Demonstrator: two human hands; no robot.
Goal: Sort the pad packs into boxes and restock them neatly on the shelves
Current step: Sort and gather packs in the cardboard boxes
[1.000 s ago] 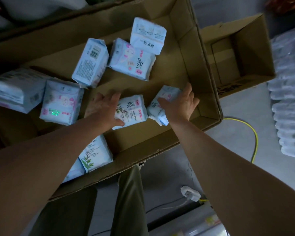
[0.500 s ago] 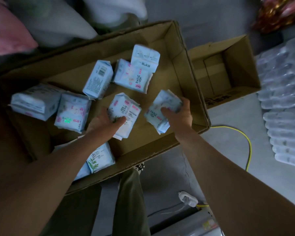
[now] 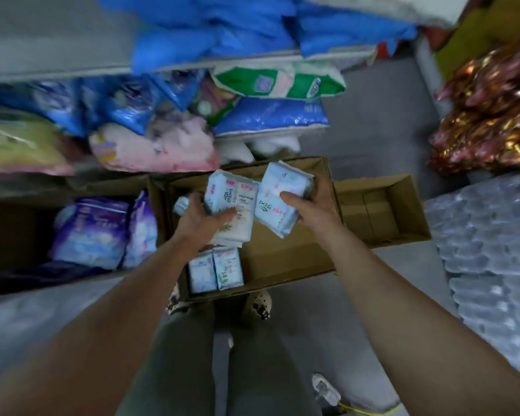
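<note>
Both soft plastic pad packs now lifted above the cardboard box [image 3: 282, 265], left hand [image 3: 200, 220] gripping one [image 3: 233, 202], right hand [image 3: 315, 207] the other [image 3: 278, 202].

Dim grey floor [image 3: 370, 136], stocked shelving [image 3: 57, 70]

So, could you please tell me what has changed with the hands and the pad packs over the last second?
Both hands have lifted clear of the box floor. The left hand now grips its pad pack and the right hand grips another pack, both held up above the cardboard box. The view has also swung up to the shelves. The two packs at the box's near edge stayed put.
</note>
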